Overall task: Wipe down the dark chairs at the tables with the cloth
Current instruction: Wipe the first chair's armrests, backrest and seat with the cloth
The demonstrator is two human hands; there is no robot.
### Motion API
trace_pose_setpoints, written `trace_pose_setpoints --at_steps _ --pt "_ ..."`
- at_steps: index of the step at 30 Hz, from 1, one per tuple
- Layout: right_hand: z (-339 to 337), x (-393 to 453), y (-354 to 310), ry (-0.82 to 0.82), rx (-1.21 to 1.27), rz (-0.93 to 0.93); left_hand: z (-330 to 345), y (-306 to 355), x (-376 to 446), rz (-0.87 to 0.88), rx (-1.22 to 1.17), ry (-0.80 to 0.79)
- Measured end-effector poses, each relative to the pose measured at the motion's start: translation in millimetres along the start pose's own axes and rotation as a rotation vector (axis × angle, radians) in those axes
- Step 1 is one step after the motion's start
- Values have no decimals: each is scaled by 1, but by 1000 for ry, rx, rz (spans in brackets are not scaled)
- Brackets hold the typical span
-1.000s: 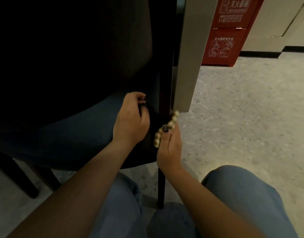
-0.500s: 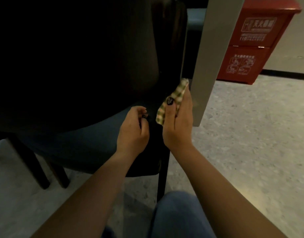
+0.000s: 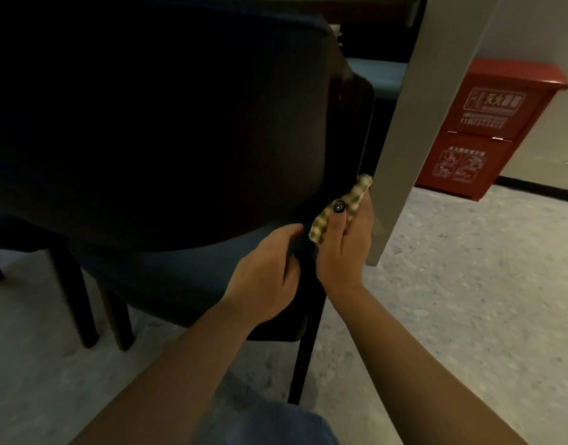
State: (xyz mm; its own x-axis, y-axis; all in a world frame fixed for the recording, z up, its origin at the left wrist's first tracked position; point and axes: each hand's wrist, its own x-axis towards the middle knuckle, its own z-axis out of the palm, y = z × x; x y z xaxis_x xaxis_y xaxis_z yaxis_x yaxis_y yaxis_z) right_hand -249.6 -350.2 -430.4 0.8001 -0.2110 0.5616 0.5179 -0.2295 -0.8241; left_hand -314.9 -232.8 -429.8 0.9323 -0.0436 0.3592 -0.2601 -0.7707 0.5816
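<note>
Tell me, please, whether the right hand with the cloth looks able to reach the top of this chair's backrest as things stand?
Probably yes. The right hand presses the checked cloth on the chair frame's right edge, and that edge runs upward uncovered. The pale table leg stands close beside it, so room is tight.

You have only one view here, from the camera on your head, so no second view overlaps it. It looks forward and down from a low position, close behind the dark chair [image 3: 167,130], whose back fills the upper left. Both forearms reach in from the bottom edge, with the left hand [image 3: 269,271] and right hand [image 3: 343,248] near the centre. The wide lens bends the pale table leg [image 3: 414,149] on the right. Beyond it you see the speckled floor [image 3: 468,300] and a red cabinet [image 3: 488,130] by the wall.
</note>
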Motion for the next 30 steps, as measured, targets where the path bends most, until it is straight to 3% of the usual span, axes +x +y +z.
trace_pose_setpoints --at_steps 4,7,9,14,19,25,28,30 --pt "-3 24 -13 -46 -118 -118 -37 23 -13 237 171 126" --pt "-9 41 -20 -80 -135 -144 -55 29 -15 303 261 62" --pt "-14 46 -27 -96 -180 -44 -61 29 -14 319 276 -5" --pt "-27 57 -59 -167 -336 232 -80 38 -12 205 187 -235" --pt "-37 74 -108 -266 -477 490 -111 77 -15 -15 171 -428" --pt "-44 99 -208 -65 -89 701 -191 143 -3 -67 58 -497" --pt "-40 99 -246 -282 39 753 -240 167 0 5 70 -543" --pt "-28 101 -263 -524 -97 703 -273 176 4 66 55 -579"
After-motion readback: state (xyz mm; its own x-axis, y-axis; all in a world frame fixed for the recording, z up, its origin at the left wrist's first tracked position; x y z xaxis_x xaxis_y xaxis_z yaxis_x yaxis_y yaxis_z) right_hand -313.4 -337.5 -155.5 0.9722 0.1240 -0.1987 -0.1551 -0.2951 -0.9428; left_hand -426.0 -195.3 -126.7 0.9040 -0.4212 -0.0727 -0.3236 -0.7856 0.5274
